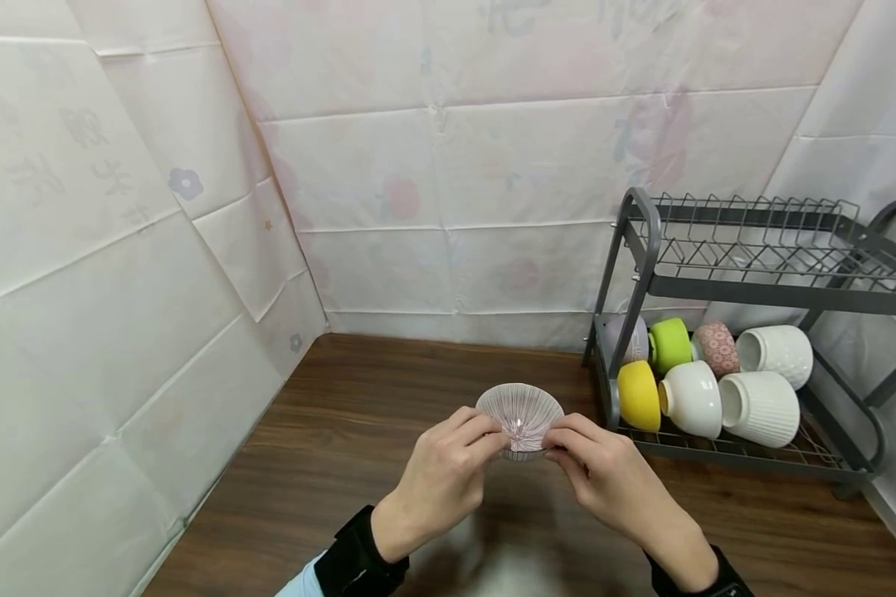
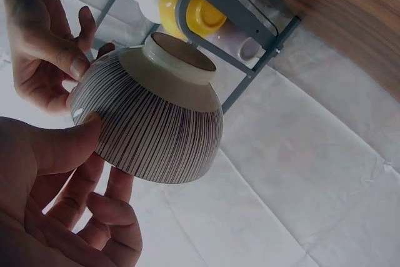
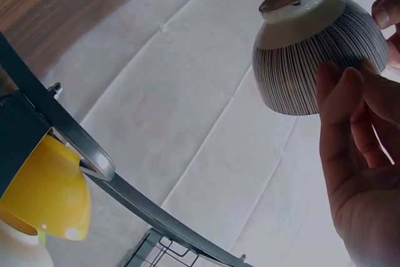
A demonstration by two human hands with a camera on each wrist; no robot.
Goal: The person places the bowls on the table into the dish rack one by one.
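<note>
A small striped bowl point(image 1: 520, 406) is held between both hands above the wooden table, its inside facing the head camera. Dark thin lines cover its outer wall point(image 2: 159, 123), and the unglazed-looking foot shows in both wrist views. My left hand point(image 1: 451, 473) pinches the near left part of the rim between thumb and fingers. On the right side of the rim, my right hand point(image 1: 612, 473) pinches it likewise. In the right wrist view the bowl point(image 3: 312, 48) hangs tilted, with fingers of both hands touching its wall.
To the right stands a dark two-tier dish rack point(image 1: 784, 290). Its lower tier holds several cups and bowls on their sides, among them a yellow one point(image 1: 637, 396) and a white ribbed one point(image 1: 762, 408). White printed sheets point(image 1: 433, 182) line the walls around the wooden table point(image 1: 306, 489).
</note>
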